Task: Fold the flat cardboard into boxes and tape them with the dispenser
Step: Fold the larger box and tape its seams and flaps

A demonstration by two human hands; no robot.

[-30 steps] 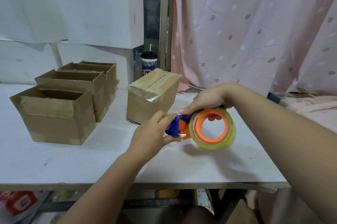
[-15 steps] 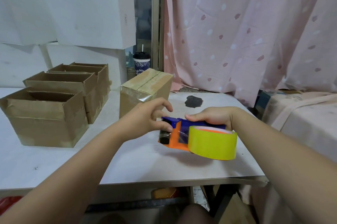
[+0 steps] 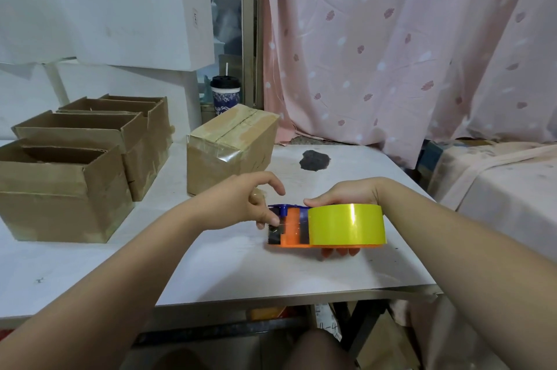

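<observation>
Orange-and-blue plastic tape dispenser [image 3: 291,228], loaded with a fat yellow roll of tape [image 3: 346,223], is held just above the white tabletop [image 3: 211,267] near its front edge, on the near side of the closed, taped brown cardboard box [image 3: 232,146]. The right hand [image 3: 346,193] wraps over its top, fingers curled underneath so that their tips [image 3: 340,252] show below the roll. The left hand [image 3: 241,200] meets the toothed front end with thumb and forefinger pinched together and the other fingers fanned loose. It seems to have hold of the loose tape end, though the clear film is too faint to be sure.

The step in hand looks like freeing that end to start a strip. Done well, the right hand grips firmly while the left draws the film straight out in line with the roll, so that it neither twists nor folds onto itself. Fingertips should stay clear of the teeth. Only enough should come out to anchor on a box wall. Three open-topped brown cardboard boxes [image 3: 69,182] wait at the left, well apart from the hands.
</observation>
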